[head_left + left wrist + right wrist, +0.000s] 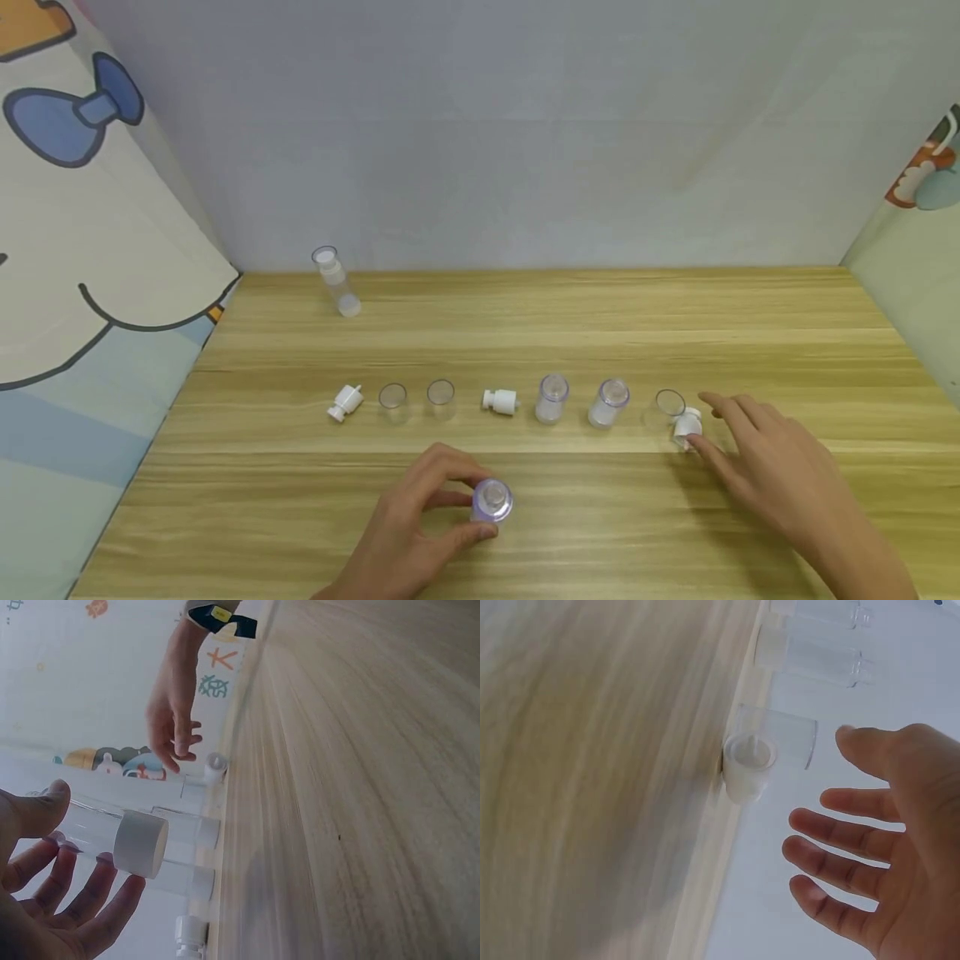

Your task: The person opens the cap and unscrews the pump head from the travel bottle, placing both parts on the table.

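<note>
My left hand (pixel 416 525) holds a clear bottle (pixel 492 502) upright between thumb and fingers, over the front of the table. In the left wrist view this bottle has a white base (pixel 141 844) and is raised above the wood. My right hand (pixel 772 462) hovers at the right with its fingers spread and relaxed. Its thumb and fingertips are close around a white pump head (pixel 687 428), which lies on the table. Right beside that pump head stands a clear open-topped cap (pixel 670 405). The right wrist view shows nothing within the fingers.
Two more clear bottles (pixel 552 400) stand mid-table. Left of them lie a white pump head (pixel 500 402) and, beyond two clear caps (pixel 441 395), another pump head (pixel 346 403). An assembled pump bottle (pixel 337 283) stands at the back left, near the pale backdrop (pixel 525 150).
</note>
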Available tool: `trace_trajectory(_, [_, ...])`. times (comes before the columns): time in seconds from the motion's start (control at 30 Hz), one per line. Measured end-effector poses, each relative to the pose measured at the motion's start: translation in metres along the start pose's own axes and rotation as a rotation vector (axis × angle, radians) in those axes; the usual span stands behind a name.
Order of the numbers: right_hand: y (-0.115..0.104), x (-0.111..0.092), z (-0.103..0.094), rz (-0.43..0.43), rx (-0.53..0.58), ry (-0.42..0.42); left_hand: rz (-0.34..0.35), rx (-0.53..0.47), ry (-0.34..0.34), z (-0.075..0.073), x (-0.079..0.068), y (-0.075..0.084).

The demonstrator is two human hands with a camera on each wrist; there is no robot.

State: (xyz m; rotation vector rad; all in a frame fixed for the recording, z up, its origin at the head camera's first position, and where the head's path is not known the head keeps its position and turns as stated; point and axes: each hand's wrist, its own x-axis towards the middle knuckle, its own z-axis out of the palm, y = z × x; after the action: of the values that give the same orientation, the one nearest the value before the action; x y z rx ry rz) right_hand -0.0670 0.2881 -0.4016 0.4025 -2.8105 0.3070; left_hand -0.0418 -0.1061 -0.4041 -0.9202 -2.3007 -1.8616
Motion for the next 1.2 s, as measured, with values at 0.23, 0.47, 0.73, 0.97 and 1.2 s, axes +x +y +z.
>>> trace_trajectory(0.23, [-0.005, -0.010, -0.007, -0.064, 0.008, 0.117, -0.014, 0.020, 0.009, -0.001, 0.003, -0.002])
trace_trajectory(0.47, [-0.014, -0.021, -0.013, -0.079, 0.010, 0.122, -0.053, 0.009, 0.029, -0.004, 0.009, -0.011])
trace_trajectory(0.73, [-0.023, -0.026, -0.011, -0.142, 0.035, 0.184, -0.197, 0.004, 0.050, -0.008, 0.015, -0.022])
trace_trajectory(0.97, [-0.034, -0.026, -0.012, -0.167, 0.115, 0.221, -0.265, 0.004, 0.065, -0.009, 0.017, -0.029])
trace_trajectory(1.2, [-0.046, -0.019, -0.017, -0.204, 0.141, 0.236, -0.350, -0.002, 0.074, -0.011, 0.018, -0.037])
